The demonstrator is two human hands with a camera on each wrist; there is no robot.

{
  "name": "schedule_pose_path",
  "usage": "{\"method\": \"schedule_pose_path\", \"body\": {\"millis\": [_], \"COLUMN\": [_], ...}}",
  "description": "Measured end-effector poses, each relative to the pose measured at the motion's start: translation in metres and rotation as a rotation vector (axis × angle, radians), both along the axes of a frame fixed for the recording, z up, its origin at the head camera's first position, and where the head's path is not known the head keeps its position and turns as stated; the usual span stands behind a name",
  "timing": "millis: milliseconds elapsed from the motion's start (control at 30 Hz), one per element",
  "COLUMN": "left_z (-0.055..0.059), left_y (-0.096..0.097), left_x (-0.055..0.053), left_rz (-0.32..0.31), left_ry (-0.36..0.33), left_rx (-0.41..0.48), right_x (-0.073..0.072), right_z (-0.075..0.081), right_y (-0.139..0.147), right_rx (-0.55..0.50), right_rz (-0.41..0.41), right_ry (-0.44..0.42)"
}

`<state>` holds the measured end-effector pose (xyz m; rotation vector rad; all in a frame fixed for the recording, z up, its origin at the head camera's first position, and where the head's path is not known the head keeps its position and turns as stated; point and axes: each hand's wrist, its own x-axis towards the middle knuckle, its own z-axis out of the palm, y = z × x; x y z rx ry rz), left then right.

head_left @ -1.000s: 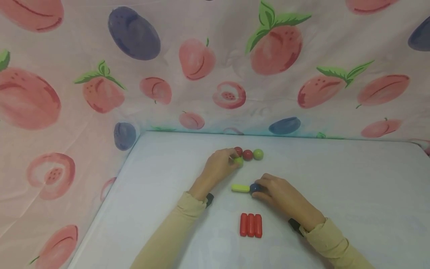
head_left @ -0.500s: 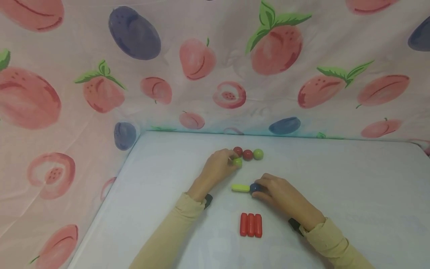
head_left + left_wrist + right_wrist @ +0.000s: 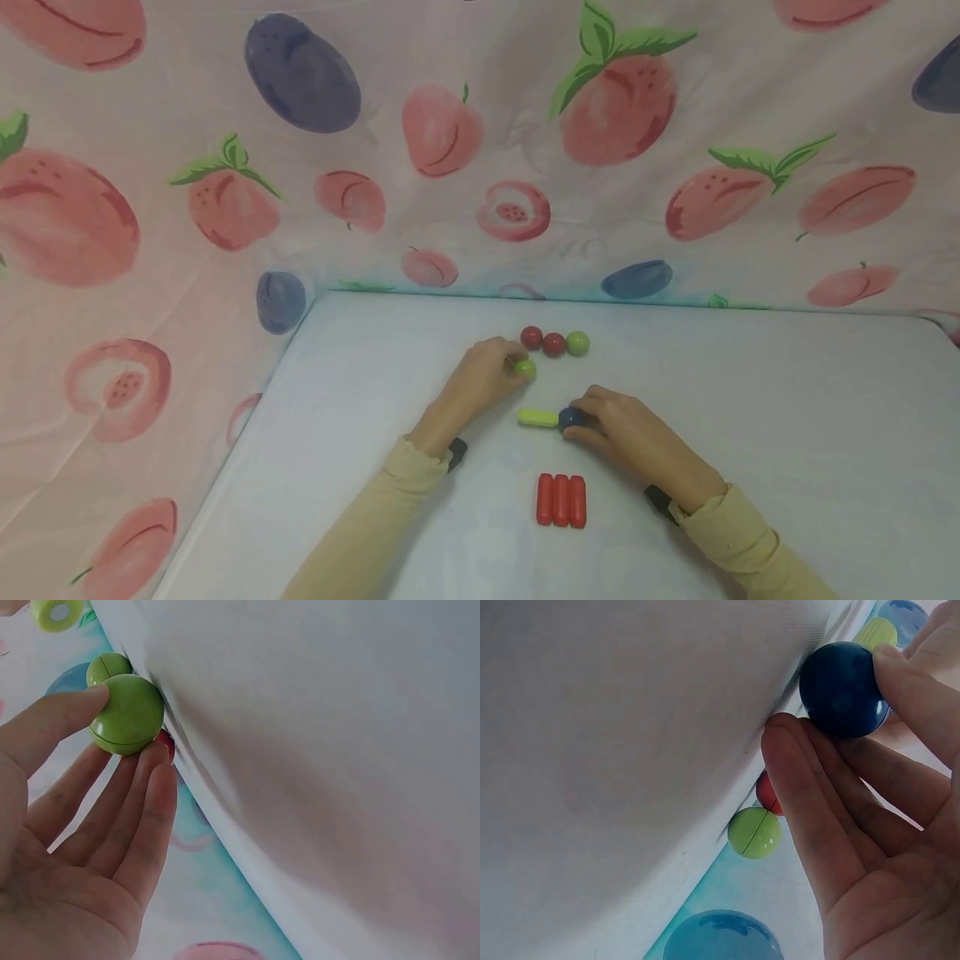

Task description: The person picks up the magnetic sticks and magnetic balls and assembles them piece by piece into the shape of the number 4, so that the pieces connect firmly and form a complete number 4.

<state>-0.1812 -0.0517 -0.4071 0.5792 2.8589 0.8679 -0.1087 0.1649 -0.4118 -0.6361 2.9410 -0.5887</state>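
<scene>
My left hand [image 3: 483,375] pinches a green ball [image 3: 129,716] between thumb and fingertips, just in front of two red balls. My right hand [image 3: 618,425] holds a dark blue ball [image 3: 844,690] by thumb and fingers. A yellow-green stick [image 3: 537,417] lies to the left of the blue ball, its right end against it; whether they are joined cannot be told. At the back sit a red ball [image 3: 531,337], another red ball [image 3: 553,344] and a second green ball [image 3: 577,342] in a row.
Three red sticks [image 3: 561,500] lie side by side on the white table [image 3: 810,433], nearer to me than both hands. A cloth printed with fruit [image 3: 517,125] hangs behind the table and along its left side.
My left hand has drawn the green ball slightly towards me and leftward, away from the red balls. The right hand and blue ball have stayed nearly in place.
</scene>
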Motion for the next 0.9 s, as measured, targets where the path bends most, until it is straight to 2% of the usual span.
{"method": "schedule_pose_path", "body": {"millis": [200, 467, 667, 900], "left_z": [0.002, 0.005, 0.004, 0.004], "left_y": [-0.007, -0.014, -0.022, -0.03], "left_x": [0.007, 0.014, 0.021, 0.031], "left_rz": [0.01, -0.012, -0.007, -0.001], "left_ry": [-0.043, -0.043, -0.041, -0.078], "left_rx": [-0.013, -0.007, -0.031, -0.02], "right_x": [0.0, 0.001, 0.001, 0.001], "right_z": [0.001, 0.002, 0.0, -0.003], "right_y": [-0.001, 0.0, 0.0, 0.0], "right_rx": [-0.003, -0.004, -0.006, -0.014], "right_rz": [-0.004, -0.017, -0.013, 0.005], "right_ry": [-0.009, -0.013, -0.004, 0.018]}}
